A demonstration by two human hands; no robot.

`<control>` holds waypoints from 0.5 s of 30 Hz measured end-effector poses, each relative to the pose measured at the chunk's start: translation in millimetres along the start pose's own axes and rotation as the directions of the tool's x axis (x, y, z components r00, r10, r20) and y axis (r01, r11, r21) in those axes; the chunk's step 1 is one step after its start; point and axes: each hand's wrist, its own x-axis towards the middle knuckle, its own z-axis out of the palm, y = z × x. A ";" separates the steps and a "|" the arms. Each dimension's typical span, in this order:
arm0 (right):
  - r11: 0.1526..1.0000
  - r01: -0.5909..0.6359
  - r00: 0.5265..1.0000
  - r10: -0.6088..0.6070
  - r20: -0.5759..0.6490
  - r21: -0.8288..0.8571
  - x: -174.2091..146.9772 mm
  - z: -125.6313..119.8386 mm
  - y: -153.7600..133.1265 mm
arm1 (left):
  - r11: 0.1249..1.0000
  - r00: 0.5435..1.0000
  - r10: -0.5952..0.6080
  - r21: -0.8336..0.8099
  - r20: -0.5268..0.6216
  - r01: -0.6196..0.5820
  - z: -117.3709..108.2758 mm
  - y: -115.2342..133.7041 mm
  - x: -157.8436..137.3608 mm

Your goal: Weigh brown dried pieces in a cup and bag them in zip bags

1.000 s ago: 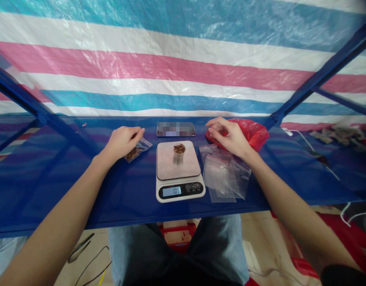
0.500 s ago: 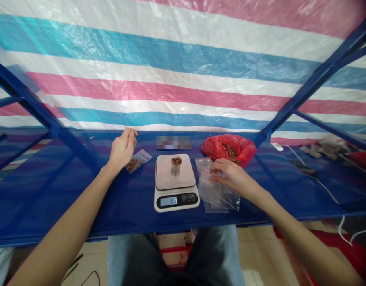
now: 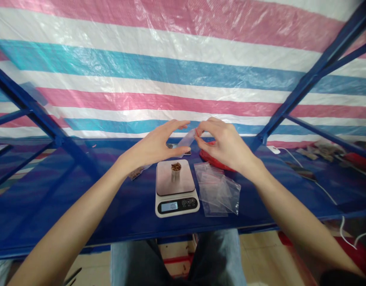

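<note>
Pinched in my right hand (image 3: 226,141) is a small clear zip bag (image 3: 187,138), held up above the back of the scale. My left hand (image 3: 159,145) is close on its other side, thumb and fingers apart, with nothing gripped. Below them stands a white digital scale (image 3: 165,213) whose display looks like 106; a decimal point is hard to make out. On its plate is a small metal cup (image 3: 176,175) heaped with brown dried pieces. Several flat clear zip bags (image 3: 214,194) lie to the right of the scale. A red plastic bag (image 3: 218,162) is partly hidden behind my right hand.
A zip bag with brown pieces (image 3: 136,173) lies left of the scale, partly under my left forearm. A dark flat object (image 3: 187,152) is behind the scale. Blue frame bars (image 3: 308,85) slant up at both sides, before a striped sheet (image 3: 159,97). A white cable (image 3: 324,190) runs at right.
My right hand has lifted a clear bag from the pile and moved up and left. My left hand has come rightward from beside the filled bag and spread its fingers.
</note>
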 end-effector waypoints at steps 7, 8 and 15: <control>0.996 0.086 0.995 -0.087 -0.038 -0.025 24.3 24.6 -13.3 | 0.962 0.999 -0.013 0.271 -0.035 0.022 -7.1 -15.6 10.4; 0.996 0.090 0.996 -0.090 -0.017 -0.015 23.0 28.9 -12.2 | 0.958 0.999 -0.021 0.285 -0.034 0.030 -6.7 -18.6 6.0; 0.964 0.239 0.946 -0.258 0.196 0.113 14.6 50.0 -12.1 | 0.948 1.000 0.011 0.319 0.025 -0.018 1.6 -26.8 -15.5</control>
